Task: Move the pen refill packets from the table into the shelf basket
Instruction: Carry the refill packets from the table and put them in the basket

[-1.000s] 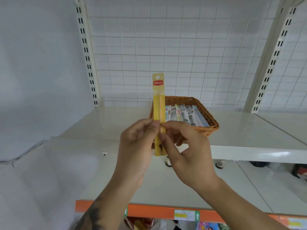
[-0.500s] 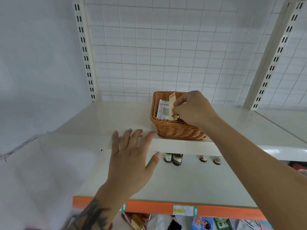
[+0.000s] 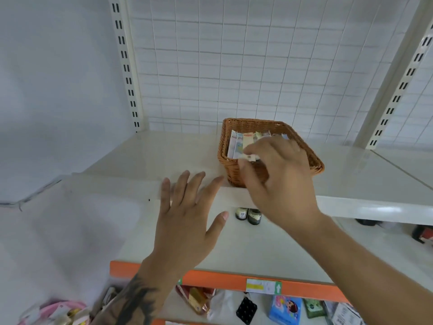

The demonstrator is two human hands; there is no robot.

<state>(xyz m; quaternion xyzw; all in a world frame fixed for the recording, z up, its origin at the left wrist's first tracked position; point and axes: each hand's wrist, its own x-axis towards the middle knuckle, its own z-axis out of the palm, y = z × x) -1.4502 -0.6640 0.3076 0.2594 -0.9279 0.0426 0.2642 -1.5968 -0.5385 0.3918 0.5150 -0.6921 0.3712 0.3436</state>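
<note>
A brown wicker basket (image 3: 257, 121) stands on the upper white shelf (image 3: 152, 156), near its front edge. Several pen refill packets (image 3: 237, 143) lean side by side inside it. My right hand (image 3: 281, 179) reaches over the basket's front wall, and its thumb and forefinger pinch the near end of one packet (image 3: 250, 157) at the rim. The rest of that packet is hidden behind my fingers. Lower and to the left, my left hand (image 3: 187, 219) hovers with its fingers spread in front of the shelf edge, holding nothing.
Two small dark bottles (image 3: 248, 215) stand under the upper shelf. The lower shelf has an orange front strip (image 3: 218, 281) with packaged goods (image 3: 284, 309) beneath. Slotted uprights (image 3: 127, 73) and a wire grid back panel (image 3: 234, 66) close off the shelf. Pink items (image 3: 54, 311) lie bottom left.
The yellow packet, held upright by both hands a second ago, went into the basket with my right hand. My left hand let go and dropped. My right hand has drawn back to the basket's front.
</note>
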